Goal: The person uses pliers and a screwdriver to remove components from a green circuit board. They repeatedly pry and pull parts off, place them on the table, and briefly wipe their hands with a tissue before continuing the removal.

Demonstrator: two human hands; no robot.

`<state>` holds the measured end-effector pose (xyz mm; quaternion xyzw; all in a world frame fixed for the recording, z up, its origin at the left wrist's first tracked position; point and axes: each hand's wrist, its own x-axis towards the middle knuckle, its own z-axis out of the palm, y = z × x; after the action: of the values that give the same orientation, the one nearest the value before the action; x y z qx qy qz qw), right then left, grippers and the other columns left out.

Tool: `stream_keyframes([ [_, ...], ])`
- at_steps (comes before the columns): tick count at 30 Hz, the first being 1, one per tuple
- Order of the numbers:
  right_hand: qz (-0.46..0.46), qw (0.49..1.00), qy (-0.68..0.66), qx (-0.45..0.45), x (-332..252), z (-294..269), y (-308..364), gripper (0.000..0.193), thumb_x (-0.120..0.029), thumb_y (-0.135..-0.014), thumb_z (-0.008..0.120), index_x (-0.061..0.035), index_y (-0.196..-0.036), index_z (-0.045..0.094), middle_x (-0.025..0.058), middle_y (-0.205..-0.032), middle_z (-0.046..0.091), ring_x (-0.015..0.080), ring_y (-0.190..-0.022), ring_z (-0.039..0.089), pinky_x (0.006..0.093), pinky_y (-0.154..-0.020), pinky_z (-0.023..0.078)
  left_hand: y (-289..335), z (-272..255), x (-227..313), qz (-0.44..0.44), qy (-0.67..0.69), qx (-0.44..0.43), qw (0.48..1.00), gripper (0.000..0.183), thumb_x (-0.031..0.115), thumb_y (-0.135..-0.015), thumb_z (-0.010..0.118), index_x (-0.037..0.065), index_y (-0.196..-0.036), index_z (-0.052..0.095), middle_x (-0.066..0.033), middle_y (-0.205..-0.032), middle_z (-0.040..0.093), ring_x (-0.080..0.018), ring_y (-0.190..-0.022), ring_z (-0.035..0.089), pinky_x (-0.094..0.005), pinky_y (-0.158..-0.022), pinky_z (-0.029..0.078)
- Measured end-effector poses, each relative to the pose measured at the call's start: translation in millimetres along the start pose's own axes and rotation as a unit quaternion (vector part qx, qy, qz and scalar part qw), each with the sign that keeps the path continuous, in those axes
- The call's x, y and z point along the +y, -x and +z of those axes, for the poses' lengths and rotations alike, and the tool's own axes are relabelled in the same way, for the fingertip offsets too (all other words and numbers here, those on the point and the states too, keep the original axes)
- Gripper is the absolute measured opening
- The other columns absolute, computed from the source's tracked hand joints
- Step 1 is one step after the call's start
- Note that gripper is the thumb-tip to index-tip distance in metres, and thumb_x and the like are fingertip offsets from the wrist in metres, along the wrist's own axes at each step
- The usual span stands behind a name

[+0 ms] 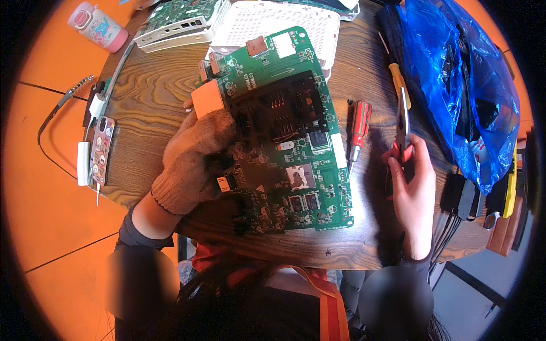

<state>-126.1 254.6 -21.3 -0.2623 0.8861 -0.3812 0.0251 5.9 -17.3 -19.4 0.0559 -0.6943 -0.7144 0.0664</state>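
Observation:
My left hand (193,153), in a knitted work glove, grips a large green circuit board (273,165) by its left edge. The board is tilted up above the table and carries chips, a dark card-slot block and metal ports along its left side. The gloved fingertips are hidden behind it. To the right of the board, my bare right hand (414,182) is closed on a pair of pliers (404,116), red at the handles, with the jaws pointing away from me. Between board and pliers lies a red-handled screwdriver (360,128) on the table.
The wooden table (153,96) has a curved edge. At the back are a white device with its board exposed (185,25) and a perforated white casing (250,25). A blue plastic bag (455,74) and yellow-handled screwdriver (396,79) lie right; a phone (103,150) and bottle (98,28), left.

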Motion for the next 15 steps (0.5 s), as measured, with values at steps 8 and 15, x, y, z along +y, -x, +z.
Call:
stream_keyframes([
  [8,0.084,0.992,-0.081,-0.054,-10.9,-7.4,2.8,0.031,0.0,-0.091,0.05,-0.0029,-0.122,0.046,0.0073,-0.085,0.061,0.0161,-0.076,0.064,0.0266,-0.063,0.051,1.5,8.8,3.9,-0.136,0.279,0.122,0.943,0.044,0.014,-0.088,0.056,0.004,-0.129,0.042,-0.0129,-0.109,0.06,-0.0203,-0.092,0.064,-0.0287,-0.069,0.057],
  [15,0.192,0.885,-0.375,-0.197,-27.8,-19.4,7.3,0.038,-0.001,-0.092,0.048,-0.0023,-0.129,0.04,0.006,-0.098,0.056,0.0122,-0.079,0.061,0.0222,-0.06,0.053,4.2,3.8,3.3,-0.154,0.251,0.121,0.948,0.044,0.015,-0.088,0.058,0.005,-0.129,0.042,-0.0118,-0.111,0.06,-0.0192,-0.091,0.064,-0.0293,-0.071,0.056],
])
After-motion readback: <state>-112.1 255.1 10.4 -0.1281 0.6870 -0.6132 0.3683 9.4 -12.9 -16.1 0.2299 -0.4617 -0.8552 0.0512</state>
